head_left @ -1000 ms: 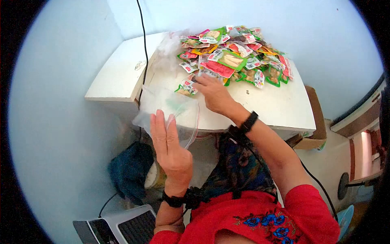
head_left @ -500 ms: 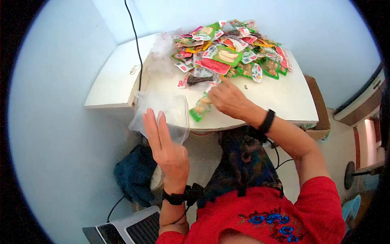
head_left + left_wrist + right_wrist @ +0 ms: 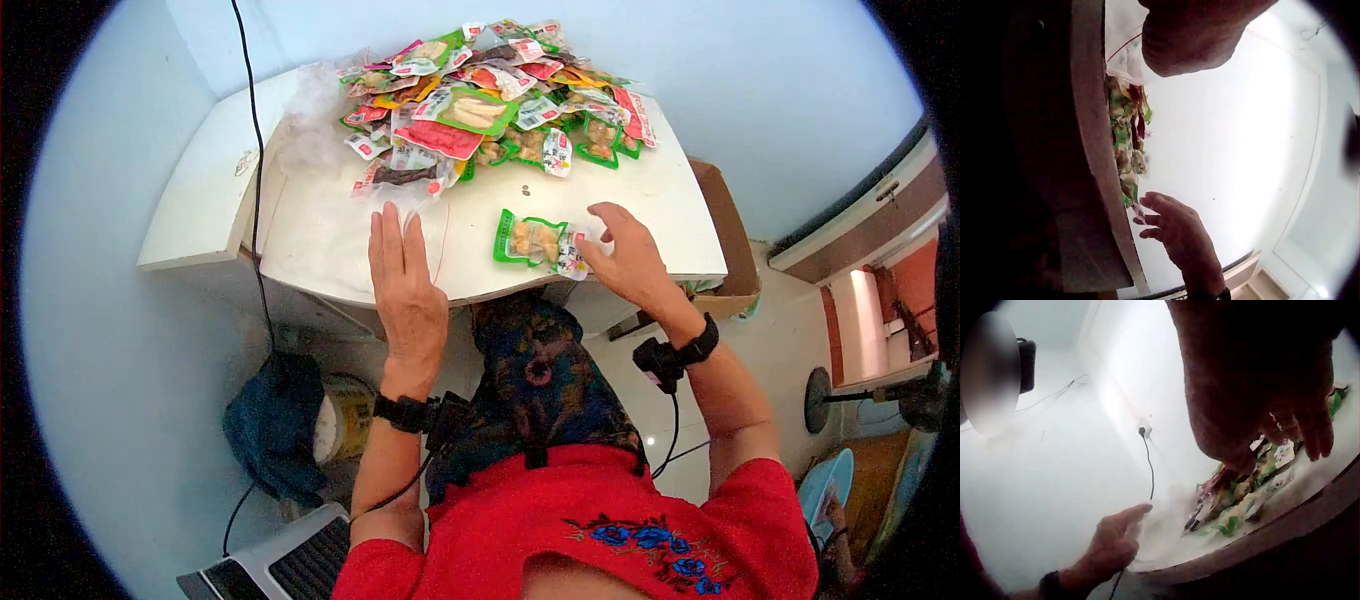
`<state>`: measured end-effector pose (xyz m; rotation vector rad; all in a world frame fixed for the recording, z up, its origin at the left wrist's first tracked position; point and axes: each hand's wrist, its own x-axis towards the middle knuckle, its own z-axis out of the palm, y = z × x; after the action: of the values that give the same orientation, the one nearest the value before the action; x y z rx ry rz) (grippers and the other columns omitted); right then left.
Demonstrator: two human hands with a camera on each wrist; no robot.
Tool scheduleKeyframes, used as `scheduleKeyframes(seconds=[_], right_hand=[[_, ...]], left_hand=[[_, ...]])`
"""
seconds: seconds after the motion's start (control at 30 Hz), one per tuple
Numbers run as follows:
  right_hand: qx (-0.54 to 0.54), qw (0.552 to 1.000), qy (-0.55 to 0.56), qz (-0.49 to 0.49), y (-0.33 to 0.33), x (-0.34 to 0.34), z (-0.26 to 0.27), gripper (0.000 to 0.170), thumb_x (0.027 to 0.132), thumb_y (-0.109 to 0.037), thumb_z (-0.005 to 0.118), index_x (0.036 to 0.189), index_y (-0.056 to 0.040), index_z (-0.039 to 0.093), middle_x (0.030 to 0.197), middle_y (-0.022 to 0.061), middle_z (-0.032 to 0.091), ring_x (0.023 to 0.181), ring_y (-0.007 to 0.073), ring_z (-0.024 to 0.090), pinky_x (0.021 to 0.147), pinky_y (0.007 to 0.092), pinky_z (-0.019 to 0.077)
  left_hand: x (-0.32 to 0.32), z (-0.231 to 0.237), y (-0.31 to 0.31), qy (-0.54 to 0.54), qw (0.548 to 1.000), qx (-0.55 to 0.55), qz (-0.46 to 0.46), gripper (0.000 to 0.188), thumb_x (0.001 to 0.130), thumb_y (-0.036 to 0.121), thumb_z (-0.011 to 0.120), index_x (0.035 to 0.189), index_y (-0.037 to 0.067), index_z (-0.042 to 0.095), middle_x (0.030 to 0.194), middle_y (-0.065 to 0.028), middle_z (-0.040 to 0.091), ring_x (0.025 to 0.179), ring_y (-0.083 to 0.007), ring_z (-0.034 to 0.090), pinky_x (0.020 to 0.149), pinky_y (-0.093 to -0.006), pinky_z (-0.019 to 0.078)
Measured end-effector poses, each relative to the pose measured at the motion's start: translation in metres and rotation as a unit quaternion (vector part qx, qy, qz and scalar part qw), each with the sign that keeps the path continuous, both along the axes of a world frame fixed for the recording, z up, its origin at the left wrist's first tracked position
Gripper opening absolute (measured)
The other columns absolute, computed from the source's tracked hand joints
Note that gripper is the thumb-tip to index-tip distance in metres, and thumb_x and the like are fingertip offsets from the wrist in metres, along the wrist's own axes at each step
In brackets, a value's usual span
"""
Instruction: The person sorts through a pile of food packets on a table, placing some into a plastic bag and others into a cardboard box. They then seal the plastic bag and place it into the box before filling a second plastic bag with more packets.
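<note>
Straight and close together, the fingers of the left hand [image 3: 408, 290] lie over a clear plastic bag [image 3: 345, 235] at the table's front left. The right hand [image 3: 635, 262] is at the front edge, its fingers spread and slightly bent, beside the white end of a green-edged food packet [image 3: 535, 243]. That packet lies flat on the table; whether a fingertip touches it, I cannot tell. Behind it is a large pile of colourful packets [image 3: 465, 110], with a dark packet [image 3: 402, 176] at its front. The left wrist view also shows the right hand [image 3: 1179, 234] near a packet end.
Crumpled clear plastic [image 3: 315, 120] lies left of the pile. A black cable [image 3: 257, 170] hangs across the white table's [image 3: 620, 225] left part. A cardboard box [image 3: 725, 225] stands right of the table, and dark cloth [image 3: 272, 420] hangs below at the left.
The right hand has moved right with the green-edged packet from the pile's front left, and its fingers have spread beside it. The head view has shifted; the left hand is still at the bag.
</note>
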<state>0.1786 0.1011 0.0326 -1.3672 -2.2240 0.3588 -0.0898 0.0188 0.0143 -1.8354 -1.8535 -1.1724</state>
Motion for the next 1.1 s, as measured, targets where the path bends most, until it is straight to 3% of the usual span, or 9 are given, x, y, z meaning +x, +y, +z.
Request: scheduleKeyframes(seconds=[0.13, 0.23, 0.33, 0.43, 0.53, 0.67, 0.8, 0.9, 1.1], right_hand=[[-0.059, 0.993, -0.101, -0.032, 0.004, -0.023, 0.005, 0.067, 0.074, -0.035, 0.079, 0.124, 0.0047, 0.057, 0.116, 0.0233, 0.063, 0.092, 0.0321, 0.065, 0.079, 0.0362, 0.0539], [-0.138, 0.99, -0.037, -0.004, 0.013, -0.025, 0.002, 0.062, 0.069, -0.032, 0.083, 0.113, 0.0049, 0.059, 0.096, 0.0183, 0.067, 0.081, 0.0255, 0.066, 0.073, 0.0352, 0.0543], [-0.118, 0.991, 0.063, -0.024, 0.007, -0.028, 0.003, 0.048, 0.07, -0.026, 0.084, 0.1, 0.0029, 0.062, 0.085, 0.0169, 0.067, 0.075, 0.0264, 0.067, 0.071, 0.0358, 0.0549], [-0.234, 0.933, 0.273, -0.019, 0.004, -0.029, 0.0, 0.031, 0.077, -0.012, 0.079, 0.097, 0.0002, 0.061, 0.083, 0.0106, 0.067, 0.067, 0.0151, 0.065, 0.062, 0.028, 0.0538], [-0.269, 0.892, 0.362, 0.033, -0.013, -0.043, 0.013, 0.025, 0.081, -0.005, 0.075, 0.102, -0.0002, 0.061, 0.084, 0.0062, 0.068, 0.067, 0.0095, 0.064, 0.059, 0.0243, 0.0529], [-0.315, 0.869, 0.378, 0.046, -0.029, -0.074, 0.026, 0.028, 0.084, -0.006, 0.072, 0.109, 0.0021, 0.061, 0.085, 0.0058, 0.069, 0.071, 0.0101, 0.065, 0.062, 0.0254, 0.0541], [-0.367, 0.816, 0.439, 0.087, -0.026, -0.093, 0.008, 0.023, 0.089, -0.004, 0.065, 0.11, 0.0032, 0.061, 0.09, 0.0064, 0.069, 0.077, 0.0107, 0.066, 0.068, 0.0255, 0.0545], [-0.369, 0.837, 0.396, 0.078, -0.024, -0.099, 0.006, 0.022, 0.09, -0.004, 0.062, 0.11, 0.0047, 0.062, 0.091, 0.0068, 0.07, 0.078, 0.0124, 0.066, 0.069, 0.0274, 0.0551], [-0.469, 0.709, 0.51, 0.131, -0.036, -0.12, 0.007, 0.024, 0.095, -0.003, 0.055, 0.117, 0.0055, 0.058, 0.104, 0.0097, 0.068, 0.089, 0.0157, 0.066, 0.082, 0.0312, 0.0552]], left_hand=[[0.001, -0.005, 0.003, 0.017, 1.0, 0.006, 0.002, 0.055, 0.074, -0.016, 0.046, 0.128, -0.008, 0.053, 0.148, -0.025, 0.039, 0.138, -0.0446, 0.035, 0.114, -0.0491, 0.0332], [0.003, -0.004, 0.002, 0.0, 1.0, -0.001, 0.005, 0.055, 0.074, -0.015, 0.048, 0.128, -0.008, 0.053, 0.148, -0.0252, 0.039, 0.138, -0.0447, 0.035, 0.114, -0.0492, 0.0328], [0.004, -0.009, 0.003, -0.003, 1.0, -0.012, 0.004, 0.056, 0.076, -0.014, 0.045, 0.131, -0.005, 0.051, 0.15, -0.0234, 0.037, 0.14, -0.0424, 0.034, 0.116, -0.0471, 0.0304], [0.007, -0.006, -0.001, -0.032, 0.999, -0.026, -0.011, 0.057, 0.076, -0.014, 0.046, 0.132, -0.005, 0.05, 0.152, -0.0236, 0.034, 0.141, -0.0434, 0.031, 0.116, -0.048, 0.029], [0.011, -0.008, 0.0, -0.045, 0.999, -0.015, -0.021, 0.058, 0.076, -0.014, 0.046, 0.134, -0.005, 0.048, 0.153, -0.0235, 0.032, 0.142, -0.0437, 0.029, 0.117, -0.0482, 0.0281], [0.014, -0.001, -0.005, -0.047, 0.998, -0.024, -0.039, 0.052, 0.081, -0.011, 0.049, 0.133, -0.008, 0.047, 0.151, -0.0272, 0.031, 0.139, -0.0489, 0.03, 0.113, -0.0521, 0.0309], [0.014, 0.004, -0.009, -0.086, 0.996, -0.016, -0.034, 0.056, 0.08, -0.011, 0.049, 0.135, -0.008, 0.044, 0.154, -0.0263, 0.027, 0.141, -0.0472, 0.027, 0.115, -0.0509, 0.0289], [0.007, 0.002, -0.011, -0.085, 0.995, -0.011, -0.042, 0.062, 0.078, -0.012, 0.049, 0.139, -0.007, 0.041, 0.156, -0.0256, 0.025, 0.143, -0.0459, 0.025, 0.116, -0.0498, 0.0267], [0.011, 0.002, -0.015, -0.076, 0.993, -0.011, -0.086, 0.053, 0.085, -0.005, 0.051, 0.138, -0.004, 0.045, 0.154, -0.0265, 0.028, 0.141, -0.0467, 0.028, 0.115, -0.0518, 0.0293]])
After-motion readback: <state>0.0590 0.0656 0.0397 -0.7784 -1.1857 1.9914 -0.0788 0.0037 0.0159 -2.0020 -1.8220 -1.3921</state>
